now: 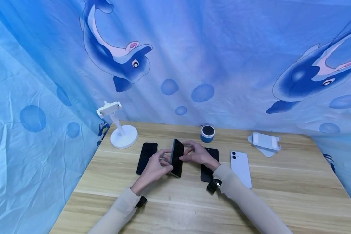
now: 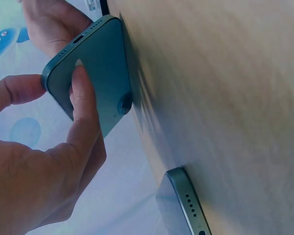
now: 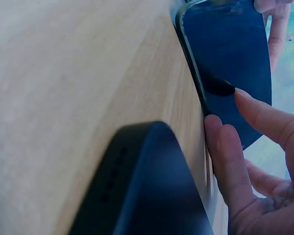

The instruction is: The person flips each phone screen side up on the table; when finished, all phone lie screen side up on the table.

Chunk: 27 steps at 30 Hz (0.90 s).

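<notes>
Between the two hands a dark smartphone (image 1: 177, 164) is tilted up on its long edge, close to the tabletop. My left hand (image 1: 156, 165) grips it from the left; in the left wrist view a digit lies on the phone's teal back (image 2: 105, 81) and another touches its corner. From the far right my right hand (image 1: 197, 154) holds it. In the right wrist view the thumb touches the black screen (image 3: 230, 44), and fingertips are at the edge near the table. A second black phone (image 1: 147, 154) lies left of my left hand, a third (image 1: 206, 172) under my right wrist.
Right of the right forearm lies a white phone (image 1: 240, 165). A white phone stand (image 1: 124, 136) is at the back left, a blue-and-white cylinder (image 1: 207, 134) at the back middle, a folded white stand (image 1: 264, 143) at the back right. Behind the wooden table (image 1: 175, 214) hangs a blue curtain (image 1: 181, 48).
</notes>
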### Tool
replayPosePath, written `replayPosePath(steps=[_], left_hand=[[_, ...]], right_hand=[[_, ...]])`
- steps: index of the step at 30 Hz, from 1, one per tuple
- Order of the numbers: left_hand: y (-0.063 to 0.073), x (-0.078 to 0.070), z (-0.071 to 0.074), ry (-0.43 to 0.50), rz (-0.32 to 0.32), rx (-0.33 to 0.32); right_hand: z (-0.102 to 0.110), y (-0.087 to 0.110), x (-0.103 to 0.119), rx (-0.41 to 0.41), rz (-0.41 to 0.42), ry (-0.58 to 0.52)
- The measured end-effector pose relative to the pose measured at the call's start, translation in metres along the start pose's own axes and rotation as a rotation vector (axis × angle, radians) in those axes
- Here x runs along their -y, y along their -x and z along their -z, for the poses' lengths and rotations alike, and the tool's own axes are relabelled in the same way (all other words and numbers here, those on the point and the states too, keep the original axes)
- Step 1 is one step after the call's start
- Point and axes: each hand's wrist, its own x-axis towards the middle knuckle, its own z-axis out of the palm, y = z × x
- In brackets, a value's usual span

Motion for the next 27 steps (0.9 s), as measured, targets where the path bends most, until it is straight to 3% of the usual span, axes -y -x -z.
replayPosePath(steps=[9, 17, 27], left_hand=[[0.0011, 0.0009, 0.0042, -0.033, 0.037, -0.027], [0.0036, 0.0029, 0.0076, -0.120, 0.058, -0.030], [0.0005, 0.0096, 0.0017, -0.190, 0.087, -0.021]], right_hand=[[-0.0062, -0.0036, 0.0035, -0.048, -0.020, 0.077], [-0.0083, -0.0040, 0.0044, -0.066, -0.032, 0.127], [-0.0087, -0.0048, 0.0053, -0.086, -0.026, 0.165]])
